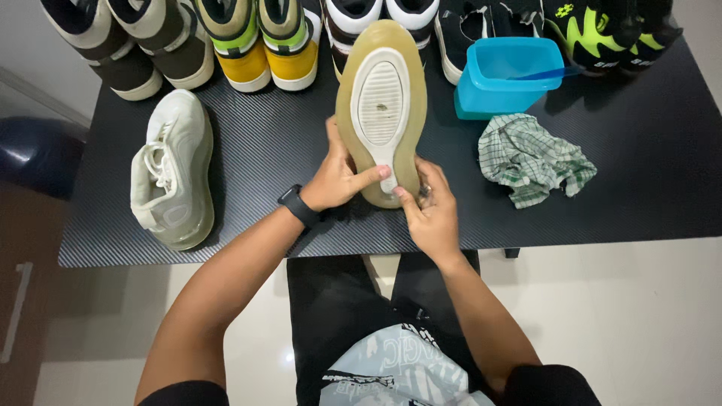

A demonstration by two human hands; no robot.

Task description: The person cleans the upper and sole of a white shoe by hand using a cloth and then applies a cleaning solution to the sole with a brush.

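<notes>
Two hands, left (337,177) and right (430,209), grip an upturned shoe (381,105) sole-up; its apparent mate (174,169) lies at nine o'clock, cloth (535,158) at three.

left hand (337,179) grips heel end of upturned sneaker (381,105), sole facing up, forefinger across it | right hand (430,207) holds same heel from the other side | matching white sneaker (173,169) lies near tabletop (647,150) left edge | blue tub (505,75), checked cloth (535,158) toward right | row of shoes (256,37) along far edge
</notes>
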